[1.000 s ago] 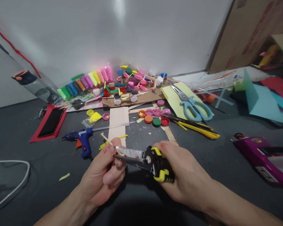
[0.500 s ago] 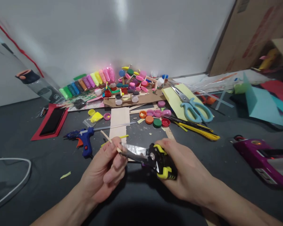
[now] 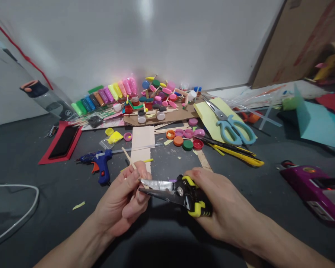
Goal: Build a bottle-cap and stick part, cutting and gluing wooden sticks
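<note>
A thin wooden stick (image 3: 128, 157) is pinched between the thumb and fingers of my left hand (image 3: 123, 201), its upper end pointing up and left. My right hand (image 3: 223, 201) is wrapped round the black and yellow handles of a pair of cutters (image 3: 180, 191). The cutters' blades point left and sit slightly apart at my left fingertips, around the lower part of the stick. Behind my left hand lies a pale wooden strip (image 3: 142, 143) on the dark table.
A blue glue gun (image 3: 102, 163) lies at left, near a phone (image 3: 63, 142) on red paper. Bottle caps (image 3: 187, 145), blue-handled scissors (image 3: 234, 128) and a yellow cutter knife (image 3: 240, 154) lie beyond my right hand. A purple device (image 3: 315, 190) stands at right.
The cutters' blades have turned slightly and now sit at the stick's lower part, and the stick stands steeper in my left fingers. The whole view has shifted a little.
</note>
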{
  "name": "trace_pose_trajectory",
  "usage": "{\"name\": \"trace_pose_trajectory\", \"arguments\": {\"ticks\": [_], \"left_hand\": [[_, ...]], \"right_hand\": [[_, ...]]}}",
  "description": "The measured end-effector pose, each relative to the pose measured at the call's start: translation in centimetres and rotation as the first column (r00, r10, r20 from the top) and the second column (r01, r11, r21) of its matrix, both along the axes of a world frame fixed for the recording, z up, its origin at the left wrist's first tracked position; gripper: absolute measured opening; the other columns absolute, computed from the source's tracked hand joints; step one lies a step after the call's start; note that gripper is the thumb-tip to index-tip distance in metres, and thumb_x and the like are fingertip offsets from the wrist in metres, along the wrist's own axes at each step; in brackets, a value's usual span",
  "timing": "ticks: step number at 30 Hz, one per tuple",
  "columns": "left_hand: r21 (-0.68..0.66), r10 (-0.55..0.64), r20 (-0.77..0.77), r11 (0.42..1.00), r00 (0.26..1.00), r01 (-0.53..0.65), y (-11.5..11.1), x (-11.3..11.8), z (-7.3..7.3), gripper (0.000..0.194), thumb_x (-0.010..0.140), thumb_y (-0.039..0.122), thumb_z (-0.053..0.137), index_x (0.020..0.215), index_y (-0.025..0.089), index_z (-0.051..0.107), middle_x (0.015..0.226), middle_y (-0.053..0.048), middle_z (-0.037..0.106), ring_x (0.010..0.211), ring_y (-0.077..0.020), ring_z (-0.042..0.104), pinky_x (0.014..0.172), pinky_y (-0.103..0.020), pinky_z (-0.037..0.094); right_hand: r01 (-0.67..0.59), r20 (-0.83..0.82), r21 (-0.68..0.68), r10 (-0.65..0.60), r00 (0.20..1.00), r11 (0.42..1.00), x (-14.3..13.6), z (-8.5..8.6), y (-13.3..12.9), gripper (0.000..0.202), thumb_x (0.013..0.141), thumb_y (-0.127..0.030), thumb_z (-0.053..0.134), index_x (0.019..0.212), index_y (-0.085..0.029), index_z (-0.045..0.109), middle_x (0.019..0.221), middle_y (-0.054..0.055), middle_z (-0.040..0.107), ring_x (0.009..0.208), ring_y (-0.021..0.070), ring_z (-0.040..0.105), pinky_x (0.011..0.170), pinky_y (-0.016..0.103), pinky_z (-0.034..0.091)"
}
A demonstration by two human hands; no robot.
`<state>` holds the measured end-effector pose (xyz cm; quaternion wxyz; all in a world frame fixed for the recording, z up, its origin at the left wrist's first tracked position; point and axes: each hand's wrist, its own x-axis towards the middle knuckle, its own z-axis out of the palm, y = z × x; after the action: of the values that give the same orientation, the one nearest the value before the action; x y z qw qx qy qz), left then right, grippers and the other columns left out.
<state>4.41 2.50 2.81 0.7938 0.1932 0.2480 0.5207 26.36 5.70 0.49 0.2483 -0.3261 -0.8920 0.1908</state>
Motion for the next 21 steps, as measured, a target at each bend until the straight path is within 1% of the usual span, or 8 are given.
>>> {"name": "trace_pose_trajectory", "arguments": {"ticks": [3, 7, 10, 12, 14, 16, 18, 21], "left_hand": [[-0.029, -0.003, -0.004, 1.000, 1.000, 0.003, -0.13, 0.13, 0.02, 0.020, 0.086, 0.027, 0.070, 0.074, 0.015, 0.062, 0.055, 0.008, 0.057, 0.027, 0.0048, 0.009, 0.030, -0.008, 0.017], [-0.108, 0.024, -0.039, 0.994, 0.999, -0.028, -0.35, 0.36, 0.05, 0.028, 0.082, 0.032, 0.074, 0.070, 0.015, 0.056, 0.053, 0.011, 0.047, 0.032, 0.0025, 0.008, 0.032, -0.009, 0.021], [-0.153, 0.015, -0.036, 0.988, 0.999, -0.020, -0.46, 0.43, 0.01, 0.032, 0.080, 0.034, 0.076, 0.068, 0.015, 0.053, 0.050, 0.012, 0.036, 0.034, 0.0010, 0.008, 0.033, -0.010, 0.020], [-0.164, -0.007, -0.022, 0.986, 1.000, 0.003, -0.51, 0.41, -0.06, 0.034, 0.080, 0.035, 0.076, 0.066, 0.015, 0.053, 0.047, 0.013, 0.028, 0.033, 0.0009, 0.008, 0.033, -0.010, 0.019], [-0.180, -0.020, -0.012, 0.983, 1.000, 0.017, -0.55, 0.38, -0.12, 0.035, 0.079, 0.035, 0.077, 0.065, 0.015, 0.053, 0.046, 0.013, 0.023, 0.033, 0.0008, 0.007, 0.033, -0.010, 0.018], [-0.205, -0.010, -0.005, 0.979, 1.000, 0.009, -0.55, 0.36, -0.11, 0.034, 0.078, 0.035, 0.078, 0.065, 0.014, 0.054, 0.047, 0.013, 0.024, 0.034, 0.0004, 0.007, 0.034, -0.011, 0.018], [-0.232, 0.008, -0.004, 0.973, 1.000, -0.009, -0.50, 0.37, -0.01, 0.031, 0.075, 0.032, 0.081, 0.068, 0.014, 0.056, 0.050, 0.013, 0.031, 0.036, 0.0007, 0.007, 0.034, -0.011, 0.018], [-0.256, 0.032, -0.013, 0.966, 0.999, -0.035, -0.30, 0.41, 0.25, 0.029, 0.073, 0.029, 0.083, 0.071, 0.013, 0.059, 0.054, 0.012, 0.038, 0.036, 0.0017, 0.008, 0.034, -0.011, 0.017]], "right_hand": [[0.010, 0.014, 0.066, -0.010, 1.000, 0.998, 0.16, -0.09, 0.05, 0.033, 0.068, -0.010, 0.050, 0.100, -0.019, 0.047, 0.084, 0.007, 0.060, 0.069, 0.0204, 0.055, 0.059, 0.030, 0.044], [0.034, 0.018, 0.180, -0.038, 0.999, 0.983, 0.37, -0.52, 0.22, 0.040, 0.065, -0.008, 0.049, 0.104, -0.017, 0.047, 0.083, 0.008, 0.060, 0.071, 0.0222, 0.056, 0.060, 0.031, 0.047], [0.061, 0.041, 0.277, -0.075, 0.996, 0.959, 0.48, -0.79, 0.34, 0.045, 0.062, -0.008, 0.048, 0.105, -0.018, 0.046, 0.083, 0.008, 0.060, 0.070, 0.0236, 0.056, 0.058, 0.033, 0.047], [0.074, 0.055, 0.337, -0.098, 0.994, 0.939, 0.54, -0.79, 0.35, 0.050, 0.060, -0.008, 0.048, 0.109, -0.017, 0.045, 0.084, 0.010, 0.060, 0.072, 0.0256, 0.057, 0.060, 0.035, 0.049], [0.085, 0.068, 0.384, -0.120, 0.990, 0.920, 0.61, -0.71, 0.29, 0.052, 0.061, -0.009, 0.049, 0.112, -0.016, 0.044, 0.085, 0.011, 0.060, 0.074, 0.0274, 0.058, 0.063, 0.037, 0.051], [0.094, 0.084, 0.417, -0.141, 0.986, 0.904, 0.70, -0.68, 0.23, 0.051, 0.061, -0.008, 0.049, 0.112, -0.015, 0.044, 0.085, 0.012, 0.060, 0.074, 0.0282, 0.058, 0.065, 0.038, 0.051], [0.097, 0.088, 0.447, -0.152, 0.984, 0.889, 0.79, -0.75, 0.22, 0.049, 0.062, -0.008, 0.049, 0.110, -0.015, 0.046, 0.083, 0.012, 0.061, 0.072, 0.0278, 0.059, 0.064, 0.037, 0.051], [0.107, 0.083, 0.440, -0.159, 0.984, 0.892, 0.83, -0.88, 0.33, 0.044, 0.064, -0.008, 0.048, 0.107, -0.016, 0.047, 0.082, 0.011, 0.062, 0.072, 0.0274, 0.061, 0.061, 0.035, 0.050]]}}
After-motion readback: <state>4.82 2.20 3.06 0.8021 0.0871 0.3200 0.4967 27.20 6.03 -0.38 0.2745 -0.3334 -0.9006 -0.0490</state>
